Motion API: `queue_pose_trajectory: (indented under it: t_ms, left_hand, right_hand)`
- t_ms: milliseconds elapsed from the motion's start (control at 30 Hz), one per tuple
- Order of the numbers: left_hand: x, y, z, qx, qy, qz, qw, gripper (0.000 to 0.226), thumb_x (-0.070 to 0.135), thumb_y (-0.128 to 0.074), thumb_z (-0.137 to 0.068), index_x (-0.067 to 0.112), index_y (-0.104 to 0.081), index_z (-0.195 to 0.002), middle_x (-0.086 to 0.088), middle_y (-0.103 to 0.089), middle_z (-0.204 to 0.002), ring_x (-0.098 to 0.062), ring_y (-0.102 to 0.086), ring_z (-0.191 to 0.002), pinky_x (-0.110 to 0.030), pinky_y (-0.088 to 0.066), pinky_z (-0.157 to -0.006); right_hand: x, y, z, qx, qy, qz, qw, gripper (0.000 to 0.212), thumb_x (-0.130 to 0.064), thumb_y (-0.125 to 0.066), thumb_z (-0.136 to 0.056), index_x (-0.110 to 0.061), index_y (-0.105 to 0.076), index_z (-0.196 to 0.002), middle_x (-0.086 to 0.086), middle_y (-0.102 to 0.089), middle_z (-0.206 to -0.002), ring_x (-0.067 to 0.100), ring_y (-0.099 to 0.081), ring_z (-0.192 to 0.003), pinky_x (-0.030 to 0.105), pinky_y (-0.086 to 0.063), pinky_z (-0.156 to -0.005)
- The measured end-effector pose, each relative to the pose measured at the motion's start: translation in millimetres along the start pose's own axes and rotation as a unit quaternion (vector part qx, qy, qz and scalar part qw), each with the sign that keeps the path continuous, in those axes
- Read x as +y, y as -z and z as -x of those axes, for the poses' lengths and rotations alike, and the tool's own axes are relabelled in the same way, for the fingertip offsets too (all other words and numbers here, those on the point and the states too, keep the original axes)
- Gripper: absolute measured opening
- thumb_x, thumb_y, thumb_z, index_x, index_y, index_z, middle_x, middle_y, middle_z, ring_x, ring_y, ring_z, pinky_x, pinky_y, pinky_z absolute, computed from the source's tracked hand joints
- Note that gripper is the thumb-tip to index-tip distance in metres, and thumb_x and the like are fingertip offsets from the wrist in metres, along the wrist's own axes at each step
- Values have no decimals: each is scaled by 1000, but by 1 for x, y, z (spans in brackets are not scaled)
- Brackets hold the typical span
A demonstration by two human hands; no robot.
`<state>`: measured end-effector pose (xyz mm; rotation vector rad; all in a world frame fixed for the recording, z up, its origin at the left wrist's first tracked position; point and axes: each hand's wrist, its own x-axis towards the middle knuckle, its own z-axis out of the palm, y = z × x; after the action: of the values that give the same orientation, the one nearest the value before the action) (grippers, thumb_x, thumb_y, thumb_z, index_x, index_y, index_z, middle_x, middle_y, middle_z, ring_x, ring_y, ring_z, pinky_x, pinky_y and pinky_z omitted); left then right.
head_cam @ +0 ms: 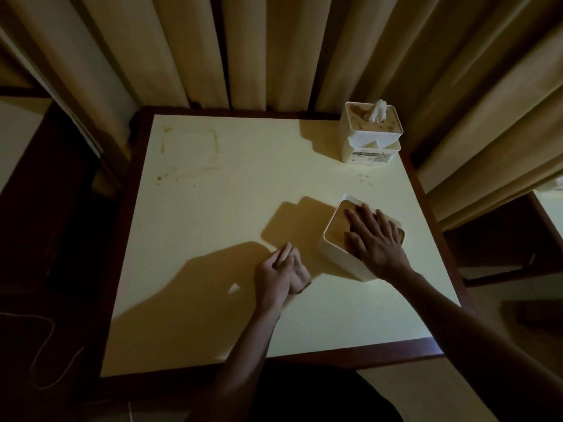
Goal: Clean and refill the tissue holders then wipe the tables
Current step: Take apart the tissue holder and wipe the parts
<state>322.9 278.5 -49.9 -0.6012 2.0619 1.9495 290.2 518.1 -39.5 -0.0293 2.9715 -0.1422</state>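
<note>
- Where the cream table (pixel 231 208) is counted over, two tissue holders are found on it, both toward its right side.
- One tissue holder (pixel 370 138) is set at the far right corner, upright, with a single white tissue (pixel 377 111) seen poking from its top; brown specks are noted on its lid.
- A second holder (pixel 338 254) is placed nearer, by the right edge, its brown top covered in part.
- Two hands are counted. Flat on that nearer holder's top the right hand (pixel 374 239) is laid, fingers straight and spread, nothing gripped.
- On the tabletop just left of that holder the left hand (pixel 285 271) is rested, fingers loosely curled; whether anything is held under it cannot be told.
- One faint square ring of stain (pixel 190 150) is made out at the far left, with one brown spot (pixel 158 178) near it.
- A few drips (pixel 364 177) are noted near the far holder.
- Much of the left side is lost in shadow; a thin cord (pixel 45 345) is barely traced there.
- Folded curtains (pixel 274 50) are cut off at the top edge.
</note>
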Motion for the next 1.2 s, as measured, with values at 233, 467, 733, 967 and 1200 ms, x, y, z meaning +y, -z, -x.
queue_pose_trajectory:
  t_ms: [233, 467, 733, 967, 1200]
  left_hand:
    - [5, 0, -5, 11, 41, 50, 998, 36, 29, -67, -88, 22, -64, -122, 1, -66, -122, -15, -62, -104, -37, -56, -87]
    - [30, -6, -27, 2, 2, 40, 999, 35, 25, -65, -89, 17, -64, -123, -4, -66, -122, -13, -63, -107, -36, -53, -94]
    - [44, -20, -55, -57, -24, -45, 997, 37, 24, -63, -90, 16, -62, -126, -2, -62, -128, -13, -59, -116, -26, -46, -100]
    - [50, -46, -66, -46, -34, -90, 994, 35, 21, -59, -91, 13, -62, -125, 2, -64, -125, -9, -62, -110, -14, -46, -90]
    - [86, -60, -77, -52, -58, -120, 990, 28, 16, -54, -93, 11, -66, -118, 8, -69, -102, 8, -56, -54, -1, -42, -52]
  right_hand:
    - [-55, 8, -26, 11, -227, -197, 954, 57, -38, -32, -101, -30, -9, -153, 5, 5, -161, 35, 3, -145, 53, 4, -114]
    - [-31, 15, -23, 7, -93, -61, 994, 55, -40, -31, -99, -26, -19, -151, 13, -6, -159, 39, -4, -144, 57, -12, -114]
    - [-11, 6, -22, -40, 36, -87, 995, 62, -51, -7, -97, -27, 7, -153, -10, 21, -156, 12, 24, -143, 47, 6, -117]
    - [-14, 8, -25, -59, 28, -63, 996, 79, -62, 8, -83, -23, 11, -152, -10, 27, -153, 9, 28, -138, 44, 8, -116]
    - [-14, 9, -26, -68, 22, -60, 996, 81, -63, 10, -81, -24, 12, -151, -3, 19, -159, 15, 21, -144, 46, 5, -116]
